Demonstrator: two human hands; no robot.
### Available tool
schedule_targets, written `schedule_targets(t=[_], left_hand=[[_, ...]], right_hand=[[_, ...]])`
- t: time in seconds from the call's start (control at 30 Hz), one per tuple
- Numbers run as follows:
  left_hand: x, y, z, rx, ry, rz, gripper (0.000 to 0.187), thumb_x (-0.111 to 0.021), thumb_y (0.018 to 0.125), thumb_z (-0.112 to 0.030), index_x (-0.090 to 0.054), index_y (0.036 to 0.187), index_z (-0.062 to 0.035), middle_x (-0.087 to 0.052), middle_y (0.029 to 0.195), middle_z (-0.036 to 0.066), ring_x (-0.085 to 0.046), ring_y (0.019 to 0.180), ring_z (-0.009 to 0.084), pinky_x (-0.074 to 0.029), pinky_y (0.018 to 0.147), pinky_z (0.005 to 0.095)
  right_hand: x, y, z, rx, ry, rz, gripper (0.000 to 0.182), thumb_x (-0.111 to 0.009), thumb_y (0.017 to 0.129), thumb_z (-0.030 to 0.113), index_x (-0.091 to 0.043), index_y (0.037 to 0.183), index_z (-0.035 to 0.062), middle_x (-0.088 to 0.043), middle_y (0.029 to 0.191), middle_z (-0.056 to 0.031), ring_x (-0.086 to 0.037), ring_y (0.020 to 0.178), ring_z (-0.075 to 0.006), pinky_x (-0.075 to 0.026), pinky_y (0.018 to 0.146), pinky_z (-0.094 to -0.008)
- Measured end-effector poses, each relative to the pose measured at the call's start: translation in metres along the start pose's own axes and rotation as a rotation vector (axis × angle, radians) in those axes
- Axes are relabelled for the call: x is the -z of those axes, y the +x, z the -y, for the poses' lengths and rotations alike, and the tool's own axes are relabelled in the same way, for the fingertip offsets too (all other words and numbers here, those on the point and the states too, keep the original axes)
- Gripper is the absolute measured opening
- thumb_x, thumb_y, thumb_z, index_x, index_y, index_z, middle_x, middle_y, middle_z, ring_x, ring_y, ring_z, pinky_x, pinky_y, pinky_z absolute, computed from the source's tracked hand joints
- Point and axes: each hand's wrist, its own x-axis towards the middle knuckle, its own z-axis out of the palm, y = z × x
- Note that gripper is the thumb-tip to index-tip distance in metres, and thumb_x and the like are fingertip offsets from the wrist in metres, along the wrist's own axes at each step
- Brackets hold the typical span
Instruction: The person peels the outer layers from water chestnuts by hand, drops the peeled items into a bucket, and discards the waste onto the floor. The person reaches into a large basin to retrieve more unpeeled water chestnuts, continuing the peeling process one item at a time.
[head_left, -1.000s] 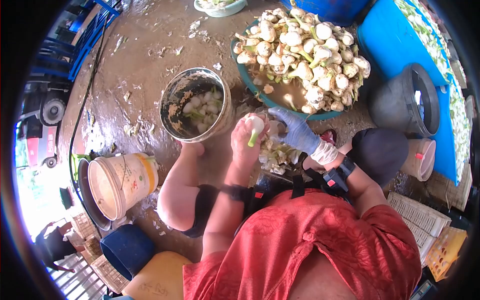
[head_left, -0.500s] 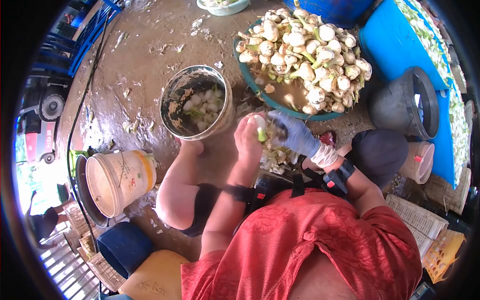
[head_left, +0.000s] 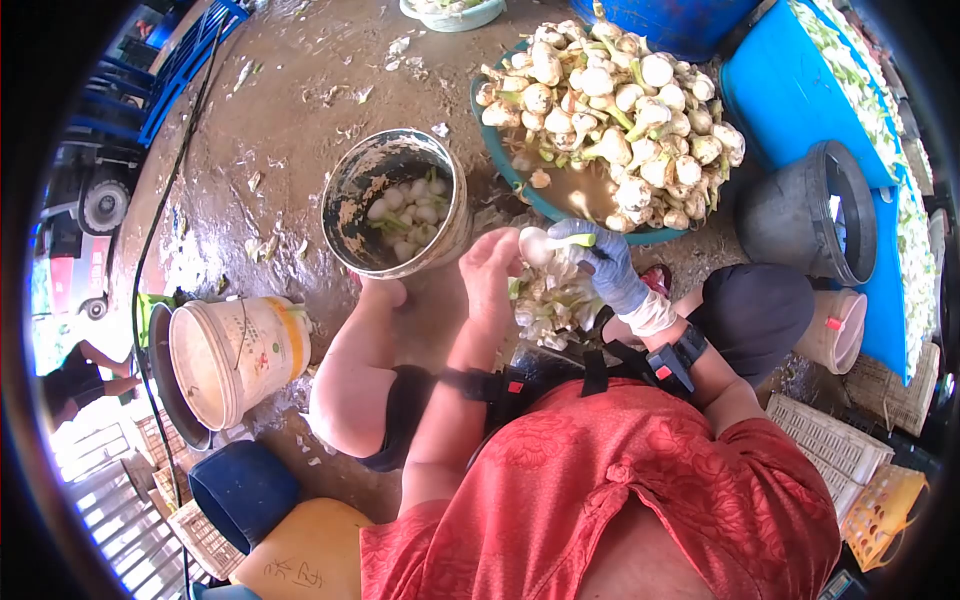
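My bare left hand (head_left: 490, 262) has its fingers closed at the side of a white peeled garlic bulb (head_left: 536, 246), whose short green stem points right. My right hand (head_left: 612, 272), in a blue glove with a whitish cuff, is closed beside the stem, with a small dark thing at its fingers that I cannot make out. Below both hands lies a heap of peelings (head_left: 555, 305). At the left, a dirt-stained bucket (head_left: 455, 235) has peeled bulbs (head_left: 410, 212) inside. Beyond my hands, a teal basin (head_left: 500, 150) is piled with unpeeled garlic bulbs (head_left: 600, 80).
A black bucket (head_left: 790, 225) and blue bin (head_left: 775, 90) stand right. On the left are a white bucket (head_left: 250, 355), a dark blue container (head_left: 245, 490) and a black cable (head_left: 170, 200). A person (head_left: 85, 380) is at the far left edge. Wicker baskets lie lower right.
The bulb has turned, its stem swinging from downward to rightward, and it sits between my hands. My right hand has shifted slightly right. The person at the far left has moved.
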Motion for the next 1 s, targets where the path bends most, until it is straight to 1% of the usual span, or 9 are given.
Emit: schedule_targets(t=[0.07, 0.1, 0.17, 0.37, 0.53, 0.57, 0.63, 0.73, 1.0], left_hand=[[0.000, -0.004, -0.004, -0.009, 0.015, 0.051, 0.019, -0.064, 0.083, -0.014, -0.066, 0.091, 0.0032, -0.066, 0.077, 0.007, -0.058, 0.060, 0.0098, -0.047, 0.056, 0.0214], [-0.001, -0.005, -0.004, -0.017, 0.029, 0.102, 0.018, -0.065, 0.082, -0.011, -0.066, 0.092, 0.0035, -0.066, 0.076, 0.007, -0.058, 0.058, 0.0104, -0.048, 0.055, 0.0220], [0.003, -0.002, 0.004, 0.003, -0.045, 0.101, 0.017, -0.066, 0.078, -0.005, -0.067, 0.093, 0.0038, -0.066, 0.075, 0.008, -0.059, 0.057, 0.0114, -0.049, 0.055, 0.0230], [0.003, 0.000, 0.015, -0.017, -0.203, 0.178, 0.014, -0.063, 0.077, 0.001, -0.066, 0.090, 0.0044, -0.067, 0.076, 0.010, -0.062, 0.060, 0.0146, -0.052, 0.056, 0.0254], [-0.007, -0.004, 0.002, 0.065, -0.288, 0.069, 0.008, -0.061, 0.080, -0.004, -0.065, 0.082, 0.0028, -0.065, 0.072, 0.009, -0.061, 0.057, 0.0143, -0.052, 0.054, 0.0257], [-0.005, -0.003, 0.003, 0.066, -0.288, 0.071, 0.008, -0.061, 0.080, -0.004, -0.065, 0.082, 0.0028, -0.065, 0.072, 0.009, -0.061, 0.057, 0.0143, -0.052, 0.054, 0.0257], [0.001, -0.001, 0.003, 0.043, -0.023, 0.169, 0.010, -0.062, 0.080, -0.008, -0.063, 0.077, 0.0014, -0.064, 0.068, 0.009, -0.059, 0.054, 0.0136, -0.050, 0.051, 0.0253], [0.000, -0.002, 0.002, 0.085, 0.074, 0.183, 0.012, -0.063, 0.080, -0.009, -0.062, 0.074, 0.0008, -0.064, 0.067, 0.009, -0.058, 0.052, 0.0129, -0.049, 0.050, 0.0249], [0.002, -0.005, 0.000, 0.078, -0.005, 0.223, 0.013, -0.060, 0.081, -0.008, -0.063, 0.074, 0.0026, -0.064, 0.067, 0.011, -0.059, 0.053, 0.0145, -0.050, 0.052, 0.0257]], right_hand=[[0.001, -0.002, 0.001, -0.055, 0.006, 0.021, 0.025, -0.061, 0.087, 0.020, -0.063, 0.104, 0.0019, -0.064, 0.106, -0.0090, -0.058, 0.103, -0.0192, -0.043, 0.094, -0.0330], [0.002, -0.002, 0.001, -0.056, 0.006, 0.020, 0.025, -0.061, 0.087, 0.020, -0.063, 0.104, 0.0019, -0.064, 0.106, -0.0090, -0.058, 0.103, -0.0192, -0.043, 0.094, -0.0330], [0.007, 0.000, 0.000, 0.030, -0.002, 0.011, 0.016, -0.057, 0.087, 0.005, -0.063, 0.101, 0.0018, -0.063, 0.104, -0.0079, -0.057, 0.101, -0.0179, -0.043, 0.092, -0.0326], [0.015, -0.003, -0.004, -0.017, 0.082, -0.028, 0.015, -0.058, 0.088, 0.009, -0.063, 0.100, 0.0020, -0.064, 0.104, -0.0073, -0.057, 0.100, -0.0169, -0.043, 0.092, -0.0322], [0.015, -0.002, 0.001, -0.055, 0.055, -0.065, 0.014, -0.057, 0.087, 0.006, -0.063, 0.098, 0.0021, -0.064, 0.104, -0.0066, -0.057, 0.100, -0.0159, -0.044, 0.092, -0.0311], [0.015, -0.001, 0.004, -0.072, 0.040, -0.067, 0.013, -0.056, 0.087, 0.005, -0.063, 0.098, 0.0022, -0.064, 0.103, -0.0066, -0.057, 0.100, -0.0159, -0.044, 0.092, -0.0308], [0.017, -0.002, 0.001, -0.067, 0.022, -0.036, 0.012, -0.056, 0.086, 0.003, -0.063, 0.096, 0.0023, -0.064, 0.103, -0.0071, -0.058, 0.100, -0.0166, -0.044, 0.091, -0.0310], [0.014, -0.002, -0.002, -0.042, 0.012, -0.005, 0.011, -0.055, 0.086, 0.000, -0.062, 0.093, 0.0022, -0.064, 0.102, -0.0080, -0.058, 0.100, -0.0180, -0.044, 0.091, -0.0316], [0.011, -0.002, -0.004, -0.004, 0.029, -0.010, 0.010, -0.055, 0.086, 0.000, -0.061, 0.093, 0.0020, -0.064, 0.102, -0.0089, -0.058, 0.099, -0.0192, -0.045, 0.090, -0.0329]])
